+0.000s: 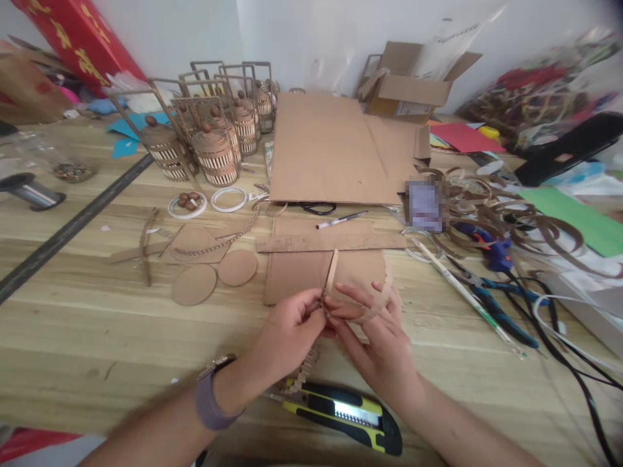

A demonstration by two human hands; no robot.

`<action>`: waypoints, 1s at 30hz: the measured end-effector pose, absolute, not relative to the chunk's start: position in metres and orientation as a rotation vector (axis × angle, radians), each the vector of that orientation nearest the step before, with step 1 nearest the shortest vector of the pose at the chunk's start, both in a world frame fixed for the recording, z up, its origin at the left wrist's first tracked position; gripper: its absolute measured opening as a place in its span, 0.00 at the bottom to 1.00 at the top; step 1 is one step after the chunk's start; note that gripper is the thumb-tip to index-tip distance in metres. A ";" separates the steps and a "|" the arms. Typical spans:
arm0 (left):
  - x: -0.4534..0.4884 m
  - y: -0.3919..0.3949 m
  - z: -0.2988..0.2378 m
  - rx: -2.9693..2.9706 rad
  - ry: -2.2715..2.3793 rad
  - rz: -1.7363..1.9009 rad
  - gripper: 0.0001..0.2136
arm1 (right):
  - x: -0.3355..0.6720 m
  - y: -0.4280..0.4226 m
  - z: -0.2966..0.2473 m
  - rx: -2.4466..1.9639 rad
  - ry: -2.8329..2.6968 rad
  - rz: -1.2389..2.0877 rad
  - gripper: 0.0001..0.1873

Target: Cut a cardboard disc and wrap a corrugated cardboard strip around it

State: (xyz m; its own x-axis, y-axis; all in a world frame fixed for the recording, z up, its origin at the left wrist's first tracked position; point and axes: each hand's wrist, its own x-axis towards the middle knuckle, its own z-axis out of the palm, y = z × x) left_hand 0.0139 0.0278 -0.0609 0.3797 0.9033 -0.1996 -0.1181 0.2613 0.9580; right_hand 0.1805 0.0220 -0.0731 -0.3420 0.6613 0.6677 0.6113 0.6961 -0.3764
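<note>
My left hand [287,334] is closed, its thumb and fingertips pinching a thin cardboard strip [331,272]. The strip curls round in a loop over the fingers of my right hand [382,340], whose thumb and index finger meet the left fingertips on it while the other fingers stay partly spread. A corrugated end of cardboard strip [304,375] hangs below the hands. Under them lies a flat cardboard piece [296,275], crossed at the top by a straight cardboard bar [328,244]. A yellow and black utility knife [348,418] rests near my wrists.
Cardboard discs [195,285] lie at left, with lidded cardboard lanterns [214,155] behind. A large cardboard sheet [326,149] and a pen [341,220] are ahead. Pliers [501,311], a glue gun [487,243], coiled strips [545,227] and black cables [574,376] crowd the right.
</note>
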 end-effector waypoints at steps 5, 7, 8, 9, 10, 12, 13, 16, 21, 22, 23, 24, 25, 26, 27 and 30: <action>0.015 0.027 -0.059 1.206 0.997 0.848 0.15 | 0.180 0.021 -0.073 -0.951 -2.087 0.089 0.08; 0.015 0.026 -0.058 1.214 1.020 0.838 0.16 | 0.180 0.020 -0.072 -0.956 -2.101 0.099 0.09; 0.015 0.026 -0.059 1.206 1.029 0.831 0.15 | 0.180 0.020 -0.072 -0.965 -2.099 0.107 0.10; 0.015 0.025 -0.059 1.197 1.035 0.824 0.15 | 0.181 0.020 -0.072 -0.973 -2.091 0.113 0.10; 0.014 0.025 -0.059 1.194 1.038 0.819 0.15 | 0.181 0.020 -0.072 -0.980 -2.082 0.119 0.10; 0.014 0.026 -0.059 1.203 1.030 0.813 0.15 | 0.181 0.019 -0.072 -0.986 -2.073 0.124 0.10; 0.014 0.026 -0.058 1.210 1.018 0.814 0.15 | 0.181 0.019 -0.072 -0.984 -2.074 0.124 0.10; 0.013 0.027 -0.057 1.221 0.980 0.810 0.16 | 0.182 0.020 -0.071 -0.977 -2.077 0.134 0.09; 0.014 0.025 -0.059 1.218 0.986 0.818 0.16 | 0.184 0.023 -0.069 -1.006 -2.051 0.080 0.08; 0.014 0.025 -0.060 1.197 0.978 0.826 0.16 | 0.184 0.024 -0.069 -1.000 -2.054 0.058 0.08; 0.014 0.025 -0.061 1.177 0.971 0.834 0.16 | 0.184 0.024 -0.070 -0.992 -2.062 0.043 0.08; 0.014 0.026 -0.061 1.161 0.971 0.840 0.16 | 0.183 0.024 -0.070 -0.984 -2.075 0.034 0.09; 0.014 0.026 -0.061 1.153 0.978 0.843 0.16 | 0.183 0.023 -0.071 -0.976 -2.088 0.029 0.11; 0.014 0.027 -0.061 1.155 0.989 0.844 0.16 | 0.182 0.023 -0.071 -0.967 -2.097 0.024 0.11; 0.014 0.027 -0.060 1.164 0.999 0.845 0.16 | 0.181 0.023 -0.071 -0.962 -2.105 0.020 0.12; 0.014 0.028 -0.058 1.214 1.025 0.850 0.17 | 0.178 0.022 -0.070 -0.946 -2.120 0.002 0.12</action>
State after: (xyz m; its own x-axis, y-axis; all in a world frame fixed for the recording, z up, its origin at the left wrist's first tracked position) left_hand 0.0143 0.0283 -0.0578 0.3289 0.9301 -0.1634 0.0117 0.1689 0.9856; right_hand 0.1783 0.0218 -0.0701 -0.4025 0.6264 0.6676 0.6253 0.7207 -0.2993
